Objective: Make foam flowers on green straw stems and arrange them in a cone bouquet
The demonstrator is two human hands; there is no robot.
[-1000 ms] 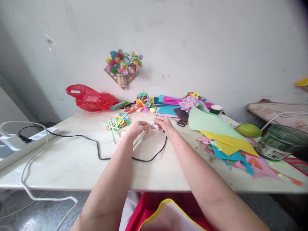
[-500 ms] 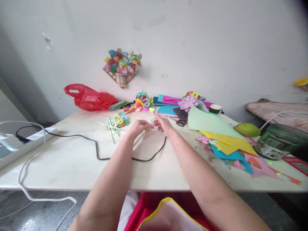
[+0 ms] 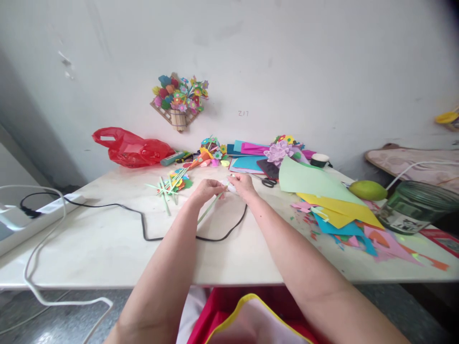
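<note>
Green stick (image 3: 209,210) above counter (image 3: 229,263), upper end at fingertips. Left hand (image 3: 216,190) pinched shut on stick. Right hand (image 3: 234,180) nearly closed, fingertips on small white piece (image 3: 231,188) beside stick's upper end. Black cord (image 3: 228,234) near stick. Left of stick, loose green strips (image 3: 164,193); right of stick, scissors (image 3: 268,182), then coloured sheets (image 3: 337,210).

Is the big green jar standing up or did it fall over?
Standing up. The jar has its round rim at the top and its bottom down on the table.
</note>
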